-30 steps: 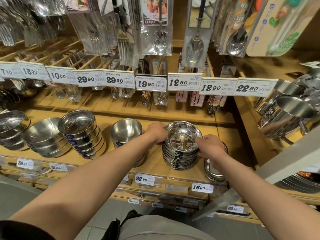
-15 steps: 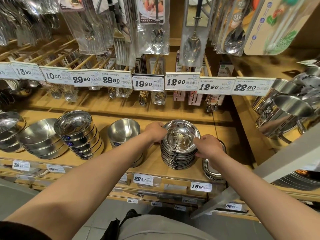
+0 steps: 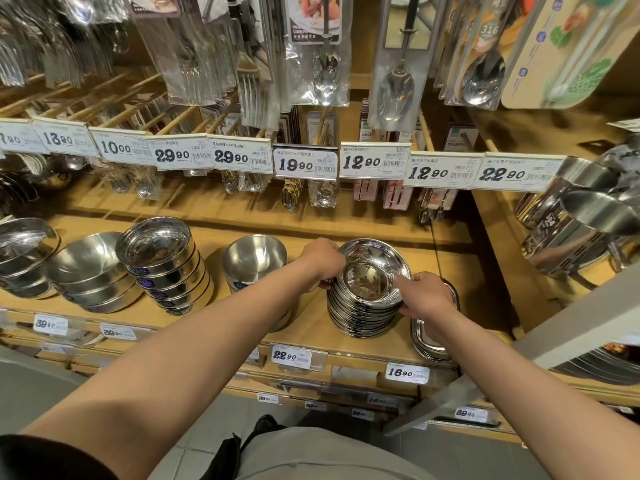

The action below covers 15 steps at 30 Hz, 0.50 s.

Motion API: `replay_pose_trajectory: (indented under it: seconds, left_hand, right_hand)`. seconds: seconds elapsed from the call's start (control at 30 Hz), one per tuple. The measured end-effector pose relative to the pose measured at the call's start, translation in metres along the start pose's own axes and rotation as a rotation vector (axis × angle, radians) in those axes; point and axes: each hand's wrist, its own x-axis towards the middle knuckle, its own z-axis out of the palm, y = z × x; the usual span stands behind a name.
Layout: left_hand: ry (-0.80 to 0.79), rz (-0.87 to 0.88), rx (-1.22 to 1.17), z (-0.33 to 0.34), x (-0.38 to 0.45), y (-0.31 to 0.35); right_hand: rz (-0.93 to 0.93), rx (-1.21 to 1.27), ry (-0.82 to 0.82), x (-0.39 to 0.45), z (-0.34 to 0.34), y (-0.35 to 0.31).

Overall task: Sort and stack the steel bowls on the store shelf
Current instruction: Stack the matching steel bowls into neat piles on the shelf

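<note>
A tall stack of shallow steel bowls (image 3: 363, 306) stands on the wooden shelf (image 3: 311, 327) in the middle. My left hand (image 3: 323, 261) grips the stack's left rim, fingers curled over the edge. On the right side my right hand (image 3: 424, 297) holds the stack, thumb on the top bowl's rim and fingers curled round the side. The stack leans slightly toward me. To the left stand a deep steel bowl (image 3: 254, 261), a stack of straight-walled bowls (image 3: 162, 261) and a stack of wide bowls (image 3: 90, 271).
A flat steel tray stack (image 3: 433, 337) lies right of my right hand. Steel pots (image 3: 581, 233) sit on the right shelf. Packaged spoons and forks (image 3: 325, 71) hang above a row of price tags (image 3: 304, 162). More bowls (image 3: 24, 251) stand far left.
Both hands stay on the shallow bowl stack; my right thumb has come up onto the top rim. The stack tilts a little more toward me.
</note>
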Motion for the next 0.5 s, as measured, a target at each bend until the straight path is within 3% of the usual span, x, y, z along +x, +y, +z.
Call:
replay_pose_trajectory:
  seconds: [0.4,0.5]
  left_hand:
    - [-0.012,-0.027,-0.051,0.000,0.004,-0.008]
    - [-0.047,-0.056,-0.125,-0.002,0.002,-0.015]
  right_hand:
    - [-0.018,0.029,0.014,0.007,0.001,0.003]
    - [0.022,0.152,-0.024,0.013,-0.001,0.006]
